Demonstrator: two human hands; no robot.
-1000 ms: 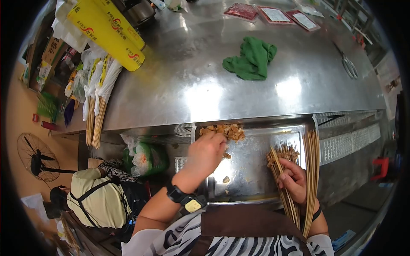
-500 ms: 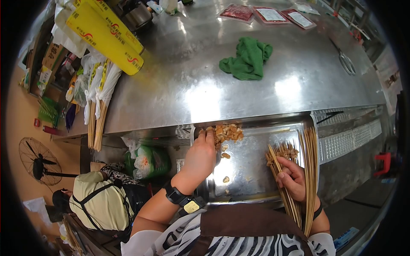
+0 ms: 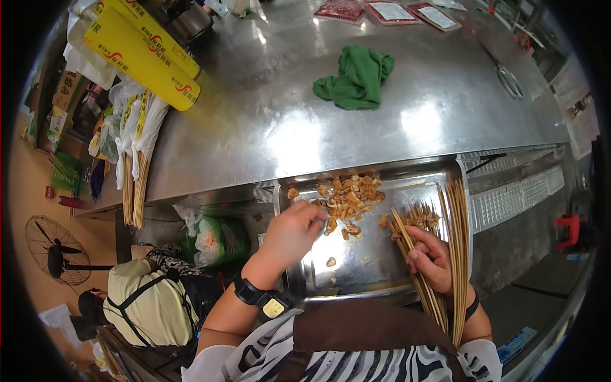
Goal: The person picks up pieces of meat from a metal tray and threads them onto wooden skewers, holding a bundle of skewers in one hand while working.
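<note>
Brown food pieces (image 3: pixel 350 198) lie scattered in the upper left and middle of a metal tray (image 3: pixel 382 294). Just left of them is my left hand (image 3: pixel 294 230), over the tray, slightly blurred, its fingertips bent together; what they hold, if anything, is hidden. My right hand (image 3: pixel 431 260) is wrapped round a bundle of wooden skewers (image 3: pixel 428 293), with brown pieces (image 3: pixel 421 218) threaded near their upper ends. More long skewers (image 3: pixel 458 242) stand along the tray's right side, beside that hand.
On the steel table (image 3: pixel 242 140) lie a green cloth (image 3: pixel 356 76), scissors (image 3: pixel 508 81), red packs (image 3: pixel 391 13), yellow rolls (image 3: pixel 143 57) and wrapped skewers (image 3: pixel 137 159). A person (image 3: pixel 153 305) is at the lower left, near a green bag (image 3: pixel 223 239) and a fan (image 3: pixel 57 249).
The brown pieces have spread from the tray's upper left toward its middle. My left hand has moved slightly down and left from the pile. The view has shifted slightly.
</note>
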